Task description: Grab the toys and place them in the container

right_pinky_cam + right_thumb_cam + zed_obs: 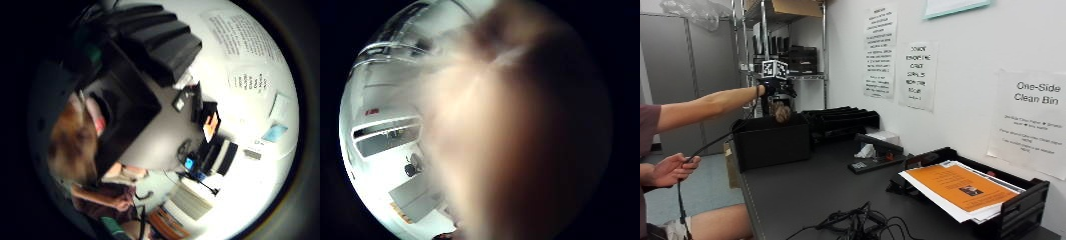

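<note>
1 brown furry toy (780,111) hangs pinched in the gloved right hand (775,87) directly above the black container (771,141) on the tabletop (813,190): placing step; next, lower and let go.
</note>
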Action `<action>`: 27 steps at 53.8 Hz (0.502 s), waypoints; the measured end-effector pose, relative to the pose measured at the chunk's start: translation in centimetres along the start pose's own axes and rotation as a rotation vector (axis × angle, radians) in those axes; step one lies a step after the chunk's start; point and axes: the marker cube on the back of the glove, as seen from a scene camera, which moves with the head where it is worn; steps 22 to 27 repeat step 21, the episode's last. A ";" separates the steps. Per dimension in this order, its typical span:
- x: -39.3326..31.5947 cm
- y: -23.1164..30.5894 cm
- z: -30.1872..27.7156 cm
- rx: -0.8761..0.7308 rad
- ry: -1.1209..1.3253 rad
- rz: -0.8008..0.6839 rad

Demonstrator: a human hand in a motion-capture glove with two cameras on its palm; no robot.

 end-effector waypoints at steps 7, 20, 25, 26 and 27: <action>1.2 1.1 0.2 0.035 0.012 -0.022; 4.5 3.3 -0.4 0.118 -0.046 -0.005; 4.6 3.4 -0.5 0.127 -0.055 0.002; 4.6 3.4 -0.5 0.127 -0.055 0.002; 4.6 3.4 -0.5 0.127 -0.055 0.002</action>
